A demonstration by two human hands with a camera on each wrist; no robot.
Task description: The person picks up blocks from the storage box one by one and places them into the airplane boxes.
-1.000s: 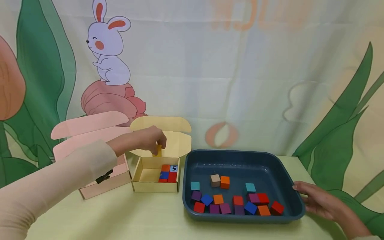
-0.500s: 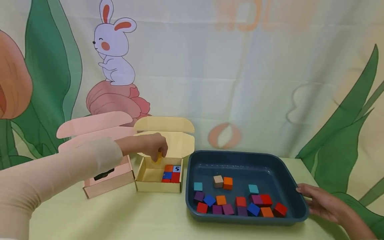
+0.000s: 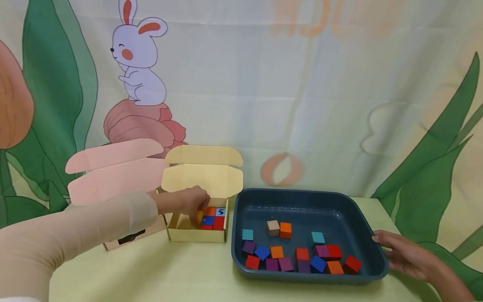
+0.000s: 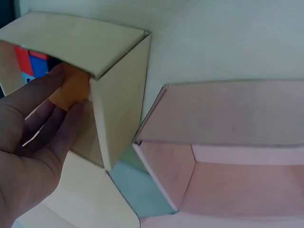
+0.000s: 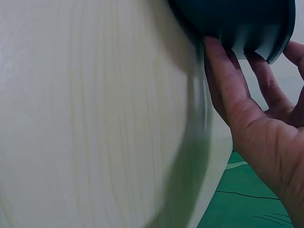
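Observation:
My left hand [image 3: 194, 202] reaches down into the small cream-yellow cardboard box [image 3: 196, 235]. Between thumb and fingers it pinches a yellow cube [image 4: 71, 88], which looks orange in the left wrist view. Beside that cube, in the box's right part, several red, orange and blue cubes [image 3: 219, 222] are packed together, one with a light blue face marked 5. At the right, my right hand [image 3: 409, 253] grips the side of the dark blue tray [image 3: 309, 277], thumb at the rim and fingers against the outer wall [image 5: 237, 28].
Inside the tray lie several loose cubes [image 3: 285, 264], mostly near its front, red, purple, blue, orange, teal and plain wood. A pink cardboard box [image 3: 117, 180] with its lid up stands left of the yellow box. A printed cloth [image 3: 241, 105] hangs behind.
My left hand has lowered the yellow cube from above the yellow box down into it, next to the packed cubes. My right hand stays at the tray's side.

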